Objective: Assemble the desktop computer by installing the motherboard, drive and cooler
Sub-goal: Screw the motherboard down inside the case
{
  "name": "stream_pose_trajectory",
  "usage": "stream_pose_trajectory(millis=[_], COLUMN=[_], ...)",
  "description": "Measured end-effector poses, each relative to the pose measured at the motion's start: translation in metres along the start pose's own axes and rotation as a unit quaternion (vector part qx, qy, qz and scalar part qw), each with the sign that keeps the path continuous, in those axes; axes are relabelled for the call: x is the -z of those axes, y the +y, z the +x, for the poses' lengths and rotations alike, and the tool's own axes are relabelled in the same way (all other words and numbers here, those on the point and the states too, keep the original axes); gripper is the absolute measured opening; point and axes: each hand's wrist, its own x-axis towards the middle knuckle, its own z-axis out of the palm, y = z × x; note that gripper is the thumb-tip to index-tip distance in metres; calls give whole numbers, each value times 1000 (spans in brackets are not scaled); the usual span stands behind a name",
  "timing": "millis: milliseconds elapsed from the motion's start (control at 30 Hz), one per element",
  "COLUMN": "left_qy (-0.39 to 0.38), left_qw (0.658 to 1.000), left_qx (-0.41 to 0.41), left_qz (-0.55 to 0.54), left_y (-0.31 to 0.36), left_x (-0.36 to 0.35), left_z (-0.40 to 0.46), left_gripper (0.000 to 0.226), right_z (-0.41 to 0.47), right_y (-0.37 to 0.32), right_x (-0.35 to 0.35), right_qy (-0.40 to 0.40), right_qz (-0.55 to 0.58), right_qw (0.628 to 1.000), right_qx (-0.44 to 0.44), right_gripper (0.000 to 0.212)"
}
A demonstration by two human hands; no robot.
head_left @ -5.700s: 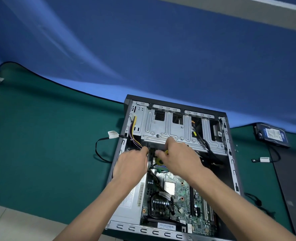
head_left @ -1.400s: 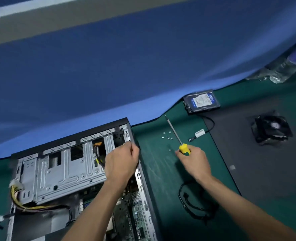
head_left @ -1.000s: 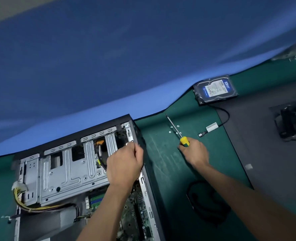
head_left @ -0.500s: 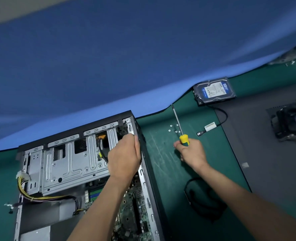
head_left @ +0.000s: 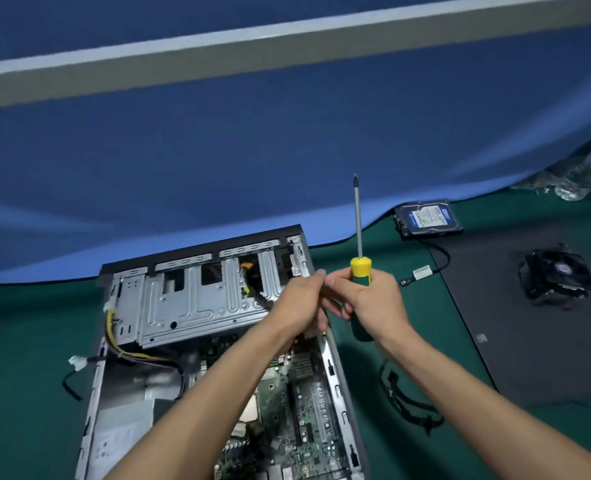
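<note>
screwdriver [head_left: 360, 271]: yellow-green handle | mat [head_left: 27, 341]: green | hard drive [head_left: 427, 220]: blue label | backdrop [head_left: 218, 150]: blue

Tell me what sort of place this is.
Probably a computer repair or assembly bench. An open computer case lies on a green mat, a hard drive and a cooler fan wait beside it, and the right hand holds a screwdriver.

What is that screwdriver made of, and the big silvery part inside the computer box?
The screwdriver: its shaft looks like dull grey metal, and its yellow and green handle looks like smooth plastic, perhaps rubbery. The drive cage: probably thin sheet steel, pale grey, with pressed ridges and punched holes.
</note>
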Motion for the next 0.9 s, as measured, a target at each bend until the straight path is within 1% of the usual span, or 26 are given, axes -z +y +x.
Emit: stream_pose_trajectory(millis=[133, 233, 300, 333, 433, 533, 633, 700, 767, 833, 900], left_qy=[42, 96, 114, 124, 163, 192, 203, 200, 185, 173, 168], left_qw=[996, 989, 980, 971, 932, 881, 831, 798, 765, 747, 744], left_qx=[-23, -40, -43, -44, -38, -19, 4, 20, 32, 38, 39], left_qz=[-72, -105, -159, -198, -323, -432, -518, -568, -616, -641, -646], left_y=[-12, -28, -40, -45, -63, -82, -103, -114, -122, -128, -134], left_x=[21, 37, 50, 57, 82, 105, 117, 120, 121, 122, 121], left_z=[-37, -59, -73, -79, -96, -108, -117, -122, -126, -130, -133], left_gripper=[52, 52, 45, 38, 23, 22, 28, 29, 29, 28, 28], right_z=[-29, -45, -55, -59, -71, -84, -99, -108, -117, -123, -127], right_y=[-9, -7, -4, -2, 3, 7, 9, 7, 7, 7, 6], right_x=[-32, -58, -73, -79, -88, -88, -83, -83, -85, -85, -83], right_qy=[-28, -30, -36, -44, -76, -103, -112, -134, -158, -163, -162], right_qz=[7, -7, -47, -78, -158, -262, -405, -466, -511, -525, -522], right_qw=[1000, 999, 998, 996, 985, 959, 901, 865, 833, 822, 822], right_qx=[-6, -11, -7, -8, -4, 38, 102, 127, 142, 152, 157], right_gripper=[12, 21, 26, 25, 14, 9, 23, 29, 30, 25, 23])
